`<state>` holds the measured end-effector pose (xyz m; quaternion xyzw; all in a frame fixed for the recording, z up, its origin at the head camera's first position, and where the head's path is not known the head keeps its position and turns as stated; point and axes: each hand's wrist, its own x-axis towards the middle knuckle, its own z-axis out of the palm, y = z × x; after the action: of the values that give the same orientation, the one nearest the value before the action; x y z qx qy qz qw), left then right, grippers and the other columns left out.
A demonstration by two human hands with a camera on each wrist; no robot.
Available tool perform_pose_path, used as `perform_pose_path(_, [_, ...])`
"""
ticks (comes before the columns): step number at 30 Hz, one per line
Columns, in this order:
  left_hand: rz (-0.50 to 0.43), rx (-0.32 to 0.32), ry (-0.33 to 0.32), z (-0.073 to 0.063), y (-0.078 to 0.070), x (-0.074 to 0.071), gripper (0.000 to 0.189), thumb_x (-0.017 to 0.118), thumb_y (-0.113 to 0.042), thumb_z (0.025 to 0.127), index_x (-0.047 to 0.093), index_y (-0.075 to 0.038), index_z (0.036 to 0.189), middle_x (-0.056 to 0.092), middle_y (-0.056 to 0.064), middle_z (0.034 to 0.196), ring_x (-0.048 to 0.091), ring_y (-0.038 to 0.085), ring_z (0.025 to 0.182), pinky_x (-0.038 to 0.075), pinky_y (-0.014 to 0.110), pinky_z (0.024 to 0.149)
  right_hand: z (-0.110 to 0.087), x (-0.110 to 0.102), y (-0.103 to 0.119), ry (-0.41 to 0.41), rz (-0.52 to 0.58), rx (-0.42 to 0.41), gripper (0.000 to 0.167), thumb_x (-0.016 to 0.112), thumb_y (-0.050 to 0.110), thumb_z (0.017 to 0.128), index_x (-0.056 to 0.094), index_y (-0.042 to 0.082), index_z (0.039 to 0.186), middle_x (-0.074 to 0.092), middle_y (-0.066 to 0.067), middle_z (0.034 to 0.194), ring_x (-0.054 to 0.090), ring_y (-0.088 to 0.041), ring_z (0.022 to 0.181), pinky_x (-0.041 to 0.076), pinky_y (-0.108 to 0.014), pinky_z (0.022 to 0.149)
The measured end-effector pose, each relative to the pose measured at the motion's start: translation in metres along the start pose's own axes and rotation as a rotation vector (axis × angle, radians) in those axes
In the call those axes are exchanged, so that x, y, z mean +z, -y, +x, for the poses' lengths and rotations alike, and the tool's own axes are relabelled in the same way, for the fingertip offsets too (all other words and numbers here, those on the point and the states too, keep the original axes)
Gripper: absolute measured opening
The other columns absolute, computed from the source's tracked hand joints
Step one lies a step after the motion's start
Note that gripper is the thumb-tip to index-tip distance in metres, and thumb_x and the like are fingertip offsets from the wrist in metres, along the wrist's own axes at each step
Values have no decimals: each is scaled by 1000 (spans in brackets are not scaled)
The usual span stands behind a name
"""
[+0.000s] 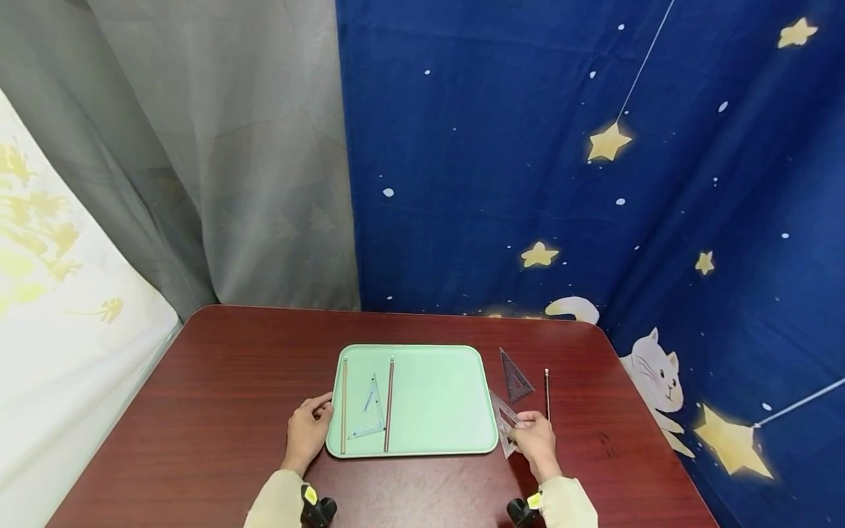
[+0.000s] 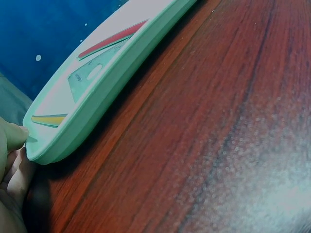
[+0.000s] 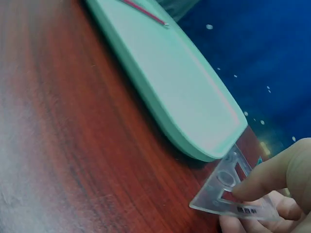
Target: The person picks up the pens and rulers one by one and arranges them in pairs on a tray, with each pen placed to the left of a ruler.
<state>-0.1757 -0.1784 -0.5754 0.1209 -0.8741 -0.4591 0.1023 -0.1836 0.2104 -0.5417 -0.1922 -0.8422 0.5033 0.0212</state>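
A pale green tray lies on the table. My left hand grips its left rim, thumb over the edge and fingers beside it. Beyond the tray's right side, my right hand pinches a clear set square by one side, its far tip close to the tray rim. On the left part of the tray rest a yellow pencil, a red pencil and, between them, another clear set square with blue markings.
Past my right hand, a darker-looking set square and a black pencil lie on the reddish-brown table. A grey curtain and a blue starry curtain hang behind the table.
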Motion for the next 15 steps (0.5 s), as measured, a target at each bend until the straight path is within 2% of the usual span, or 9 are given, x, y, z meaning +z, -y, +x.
perform_pose_path(3, [0,4,-4,0,-1,0,29,58,-10,93,66,-4,120,64,7,92,54,12,74,40,28,68,2,-2,-3,27,111,45,33,59,-7,72,56,-12,105,61,-11,82,56,-11,64,52,-28,52])
perform_pose_path(7, [-3,8,-11,0,-2,-1,29,58,-10,92,67,-4,119,65,6,91,55,11,75,40,28,69,1,-3,-3,57,209,66,34,53,-8,74,53,-16,107,60,-12,79,58,-12,60,53,-28,52])
perform_pose_path(15, [-12,7,-9,0,-3,-1,29,58,-9,92,67,-3,119,65,7,92,53,8,72,40,26,68,0,-5,-1,58,292,108,37,49,-8,74,50,-16,110,57,-7,74,59,-12,58,53,-27,51])
